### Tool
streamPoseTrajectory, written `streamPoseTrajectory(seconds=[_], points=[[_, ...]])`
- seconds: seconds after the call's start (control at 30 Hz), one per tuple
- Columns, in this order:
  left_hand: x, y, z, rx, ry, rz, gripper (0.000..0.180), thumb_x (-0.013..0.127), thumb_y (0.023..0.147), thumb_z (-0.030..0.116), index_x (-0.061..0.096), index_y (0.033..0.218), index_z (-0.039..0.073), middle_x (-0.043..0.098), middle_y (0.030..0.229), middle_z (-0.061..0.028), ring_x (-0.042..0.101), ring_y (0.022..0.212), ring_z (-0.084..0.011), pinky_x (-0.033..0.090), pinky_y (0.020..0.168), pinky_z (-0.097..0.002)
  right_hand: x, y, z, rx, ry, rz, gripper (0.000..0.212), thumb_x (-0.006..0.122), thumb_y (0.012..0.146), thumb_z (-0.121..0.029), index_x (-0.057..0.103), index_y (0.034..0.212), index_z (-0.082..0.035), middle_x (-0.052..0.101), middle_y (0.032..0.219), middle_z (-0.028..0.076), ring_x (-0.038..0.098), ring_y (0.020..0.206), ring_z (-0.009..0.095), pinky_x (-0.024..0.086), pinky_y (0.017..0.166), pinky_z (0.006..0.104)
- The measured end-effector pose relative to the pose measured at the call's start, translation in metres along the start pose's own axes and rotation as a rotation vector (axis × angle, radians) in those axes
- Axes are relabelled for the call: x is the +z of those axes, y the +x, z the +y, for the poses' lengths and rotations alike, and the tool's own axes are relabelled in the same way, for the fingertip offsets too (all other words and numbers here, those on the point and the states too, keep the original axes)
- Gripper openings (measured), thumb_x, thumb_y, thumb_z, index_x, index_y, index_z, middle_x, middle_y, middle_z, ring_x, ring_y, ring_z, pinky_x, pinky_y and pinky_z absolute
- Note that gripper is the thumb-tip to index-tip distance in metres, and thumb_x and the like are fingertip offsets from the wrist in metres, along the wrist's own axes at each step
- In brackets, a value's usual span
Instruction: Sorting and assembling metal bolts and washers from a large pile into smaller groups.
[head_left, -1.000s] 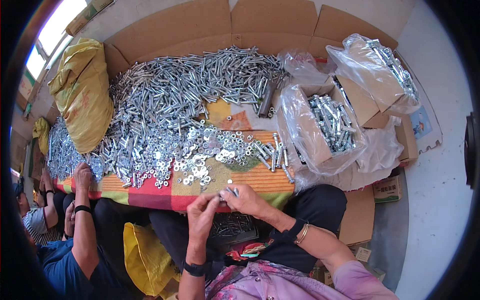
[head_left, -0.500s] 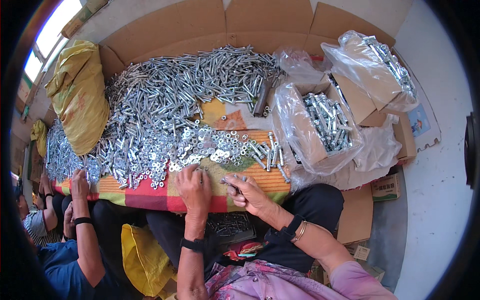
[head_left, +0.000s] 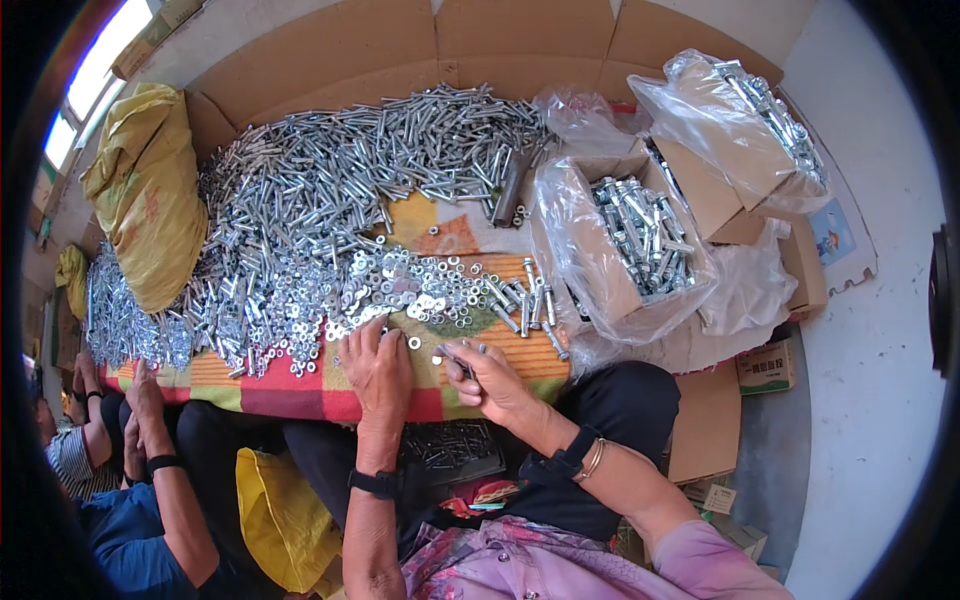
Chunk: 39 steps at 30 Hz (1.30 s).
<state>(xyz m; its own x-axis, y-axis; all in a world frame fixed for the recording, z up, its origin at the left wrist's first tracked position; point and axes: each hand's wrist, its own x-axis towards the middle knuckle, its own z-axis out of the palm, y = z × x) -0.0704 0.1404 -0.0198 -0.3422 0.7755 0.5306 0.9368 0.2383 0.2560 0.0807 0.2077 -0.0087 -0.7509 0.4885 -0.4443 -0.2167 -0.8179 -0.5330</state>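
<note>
My left hand reaches down to the near edge of a spread of flat washers and nuts, its fingers stretched and a little apart, tips on the cloth. A loose washer lies just right of its fingertips. My right hand is closed on a dark metal bolt, mostly hidden by the fingers. Close to its thumb lies another washer. Beyond it, several bolts fitted with nuts lie on the striped, checkered cloth.
A large heap of bolts covers the back and left. On the right stand plastic-lined boxes of assembled bolts. A dark metal tube and a yellow sack lie by the heap. A co-worker's hand is at the left.
My left hand has shifted slightly, and a washer now lies beside its fingertips. My right hand keeps its closed hold near the same spot. The whole view has shifted a little.
</note>
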Motion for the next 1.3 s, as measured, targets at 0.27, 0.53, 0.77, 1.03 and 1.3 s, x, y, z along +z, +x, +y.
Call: streamPoseTrajectory(seconds=[0.27,0.53,0.77,1.03,1.3], points=[[-0.002,-0.003,0.001,0.083,0.008,-0.031,0.01,0.062,0.076,0.01,0.062,0.085,0.006,0.059,0.1,-0.0039,0.053,0.099,-0.0229,0.032,0.092,-0.0442,-0.003,0.0,0.003,-0.028,0.022,0.004,0.021,0.053,0.092,-0.023,0.056,0.096,-0.003,0.048,0.064,-0.003,0.034,0.042,0.001,0.025,0.035,0.0158],[0.005,-0.006,0.011,0.093,0.018,-0.035,0.008,0.062,0.076,0.011,0.062,0.083,0.006,0.06,0.096,-0.0031,0.056,0.092,-0.0203,0.033,0.093,-0.0431,-0.004,-0.003,0.002,-0.022,-0.017,0.027,0.018,0.053,0.091,-0.022,0.055,0.094,-0.005,0.048,0.064,-0.003,0.034,0.042,0.001,0.025,0.035,0.016],[0.004,-0.006,0.012,0.147,0.093,-0.067,0.007,0.062,0.077,0.01,0.06,0.082,0.005,0.061,0.094,-0.0038,0.056,0.089,-0.0208,0.034,0.091,-0.042,-0.001,-0.003,0.001,-0.004,-0.004,0.003,0.016,0.058,0.086,-0.025,0.051,0.082,-0.011,0.049,0.062,-0.003,0.038,0.042,0.003,0.027,0.036,0.0181],[-0.021,-0.021,0.034,-0.171,-0.356,0.066,0.007,0.06,0.078,0.001,0.057,0.085,0.002,0.062,0.091,-0.0112,0.056,0.086,-0.0284,0.038,0.087,-0.0397,-0.001,0.002,0.01,0.152,0.025,-0.061,0.016,0.056,0.089,-0.025,0.053,0.083,-0.01,0.05,0.061,-0.003,0.039,0.044,0.002,0.03,0.037,0.0178],[-0.035,-0.037,0.038,-0.007,-0.253,0.119,0.012,0.06,0.08,0.001,0.061,0.092,0.003,0.063,0.097,-0.0096,0.059,0.094,-0.0249,0.038,0.093,-0.0454,0.003,-0.004,0.011,0.108,-0.051,-0.153,0.015,0.054,0.091,-0.022,0.052,0.083,-0.009,0.05,0.063,-0.003,0.038,0.043,0.001,0.03,0.034,0.0161]])
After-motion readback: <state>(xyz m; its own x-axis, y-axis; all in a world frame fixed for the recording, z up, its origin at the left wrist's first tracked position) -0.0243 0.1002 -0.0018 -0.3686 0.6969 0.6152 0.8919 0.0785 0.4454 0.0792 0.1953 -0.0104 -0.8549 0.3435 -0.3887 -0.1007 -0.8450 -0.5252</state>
